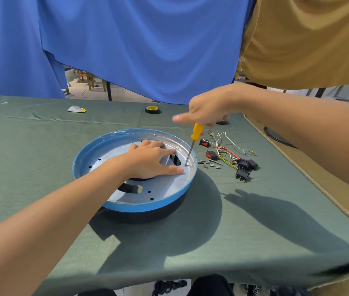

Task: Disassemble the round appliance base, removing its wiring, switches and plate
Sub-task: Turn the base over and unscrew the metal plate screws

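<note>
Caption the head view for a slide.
Left hand presses the plate; right hand holds a screwdriver on its screw.

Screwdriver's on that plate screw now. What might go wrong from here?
1. The screwdriver leans instead of standing upright on the screw. Its tip may slip out and jab the left hand, whose thumb lies right beside it.
2. Once freed, the screw could drop through an open slot in the plate, or get lost among the loose wires and switches on the cloth.
</note>
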{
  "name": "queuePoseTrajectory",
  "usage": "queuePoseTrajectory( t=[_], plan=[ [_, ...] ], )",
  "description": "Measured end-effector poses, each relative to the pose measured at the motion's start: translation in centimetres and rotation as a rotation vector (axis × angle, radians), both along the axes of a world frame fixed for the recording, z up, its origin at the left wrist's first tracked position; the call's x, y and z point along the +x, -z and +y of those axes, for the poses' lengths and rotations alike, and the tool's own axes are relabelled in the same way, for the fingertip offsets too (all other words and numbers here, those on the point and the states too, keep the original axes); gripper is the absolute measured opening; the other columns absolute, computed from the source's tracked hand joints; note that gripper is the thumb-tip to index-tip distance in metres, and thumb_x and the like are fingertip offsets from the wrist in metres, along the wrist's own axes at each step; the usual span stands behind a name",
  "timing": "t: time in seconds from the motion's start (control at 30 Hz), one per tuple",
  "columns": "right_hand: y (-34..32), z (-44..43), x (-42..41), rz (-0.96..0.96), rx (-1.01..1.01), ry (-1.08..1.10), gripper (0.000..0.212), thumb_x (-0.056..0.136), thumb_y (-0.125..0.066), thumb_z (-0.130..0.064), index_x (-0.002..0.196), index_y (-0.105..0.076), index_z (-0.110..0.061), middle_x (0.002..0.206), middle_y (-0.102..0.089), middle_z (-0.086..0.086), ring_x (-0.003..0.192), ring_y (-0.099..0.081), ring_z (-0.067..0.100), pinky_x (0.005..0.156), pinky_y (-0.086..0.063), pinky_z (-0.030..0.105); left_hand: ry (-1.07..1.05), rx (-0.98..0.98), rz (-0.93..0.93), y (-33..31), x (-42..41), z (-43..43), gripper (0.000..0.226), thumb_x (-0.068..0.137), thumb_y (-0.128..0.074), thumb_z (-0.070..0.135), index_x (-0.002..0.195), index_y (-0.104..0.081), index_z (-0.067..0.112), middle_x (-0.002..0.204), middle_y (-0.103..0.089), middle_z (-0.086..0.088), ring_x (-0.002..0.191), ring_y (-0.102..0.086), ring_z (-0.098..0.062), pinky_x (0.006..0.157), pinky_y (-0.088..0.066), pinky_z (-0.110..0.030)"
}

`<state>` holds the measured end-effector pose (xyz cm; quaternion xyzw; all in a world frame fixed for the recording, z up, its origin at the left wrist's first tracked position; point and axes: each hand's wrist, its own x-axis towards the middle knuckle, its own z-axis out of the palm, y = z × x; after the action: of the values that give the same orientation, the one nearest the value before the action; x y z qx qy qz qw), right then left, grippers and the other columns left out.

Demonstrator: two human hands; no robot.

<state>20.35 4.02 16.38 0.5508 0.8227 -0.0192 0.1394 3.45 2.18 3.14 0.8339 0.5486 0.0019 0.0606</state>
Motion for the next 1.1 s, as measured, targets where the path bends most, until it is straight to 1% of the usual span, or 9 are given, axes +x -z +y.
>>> queuePoseTrajectory(
  t=[0.13,0.3,0.47,0.57,0.73,0.83,0.9,0.97,1.1],
  plan=[
    [0.1,0.1,-0.1,0.002,0.070,-0.077,0.043,0.093,-0.055,-0.043,0.060,-0.058,-0.016,0.055,-0.045,0.000,0.052,-0.040,0.020,0.049,-0.035,0.026,-0.002,-0.009,0.005,0.0,0.0,0.0,0.098,0.060,-0.020,0.089,0.147,-0.024,0.044,0.157,-0.021,0.006,0.143,-0.015,-0.025,0.111,-0.017,-0.052],
    [-0.1,-0.6,0.2,0.200,-0.068,-0.134,0.013,0.082,-0.074,-0.036,0.079,-0.069,-0.024,0.079,-0.057,0.000,0.064,-0.048,0.016,0.052,-0.040,0.024,-0.003,0.001,0.011,0.0,0.1,0.0,0.098,0.061,-0.020,0.089,0.147,-0.024,0.044,0.156,-0.022,0.005,0.143,-0.016,-0.025,0.111,-0.017,-0.052],
    [0.0,-0.1,0.4,0.021,-0.007,0.046,0.065,0.093,-0.042,-0.063,0.066,-0.070,-0.010,0.047,-0.047,-0.002,0.043,-0.040,0.018,0.046,-0.037,0.023,-0.006,-0.004,0.002,0.1,0.0,0.1,0.096,0.062,-0.021,0.089,0.147,-0.024,0.045,0.157,-0.021,0.006,0.143,-0.015,-0.024,0.111,-0.016,-0.052],
    [-0.1,0.1,0.5,0.028,-0.020,0.048,0.051,0.092,-0.054,-0.051,0.060,-0.068,-0.014,0.042,-0.047,-0.007,0.040,-0.040,0.014,0.044,-0.034,0.022,-0.011,-0.011,0.004,0.1,0.0,0.2,0.097,0.060,-0.021,0.089,0.147,-0.024,0.045,0.157,-0.021,0.006,0.143,-0.016,-0.024,0.111,-0.016,-0.052],
    [-0.8,-0.4,0.8,0.065,-0.043,-0.089,0.011,0.080,-0.078,-0.026,0.078,-0.067,-0.024,0.073,-0.064,-0.002,0.065,-0.056,0.014,0.053,-0.042,0.025,-0.015,-0.008,-0.006,0.1,0.0,0.1,0.097,0.061,-0.022,0.090,0.146,-0.025,0.045,0.156,-0.022,0.006,0.142,-0.015,-0.023,0.111,-0.016,-0.051],
    [-0.3,-0.3,1.0,0.127,-0.079,-0.062,0.015,0.079,-0.078,-0.031,0.083,-0.067,-0.022,0.076,-0.061,0.004,0.062,-0.050,0.017,0.049,-0.040,0.025,-0.013,-0.009,-0.007,0.1,0.0,0.0,0.096,0.061,-0.022,0.089,0.146,-0.025,0.045,0.156,-0.022,0.006,0.142,-0.016,-0.024,0.111,-0.016,-0.051],
    [0.1,-0.2,1.0,0.059,-0.046,-0.018,0.048,0.082,-0.062,-0.063,0.080,-0.066,-0.014,0.065,-0.057,0.002,0.053,-0.047,0.017,0.047,-0.039,0.024,-0.009,-0.003,-0.010,0.1,0.1,0.0,0.096,0.061,-0.022,0.089,0.146,-0.026,0.045,0.156,-0.023,0.006,0.142,-0.016,-0.024,0.111,-0.016,-0.052],
    [0.2,-0.2,0.9,0.032,0.009,0.028,0.067,0.087,-0.044,-0.072,0.067,-0.067,-0.012,0.051,-0.050,-0.002,0.046,-0.042,0.018,0.047,-0.039,0.024,-0.010,0.000,-0.008,0.1,0.1,0.0,0.096,0.061,-0.022,0.089,0.146,-0.026,0.044,0.156,-0.023,0.005,0.143,-0.016,-0.024,0.111,-0.016,-0.052],
    [0.3,0.1,0.9,0.060,0.078,-0.050,0.041,0.088,-0.061,-0.048,0.064,-0.065,-0.015,0.054,-0.051,-0.002,0.055,-0.047,0.020,0.052,-0.039,0.026,-0.014,-0.014,0.004,0.1,0.0,0.1,0.097,0.060,-0.020,0.089,0.146,-0.024,0.045,0.157,-0.021,0.006,0.143,-0.015,-0.024,0.111,-0.015,-0.052]
  ],
)
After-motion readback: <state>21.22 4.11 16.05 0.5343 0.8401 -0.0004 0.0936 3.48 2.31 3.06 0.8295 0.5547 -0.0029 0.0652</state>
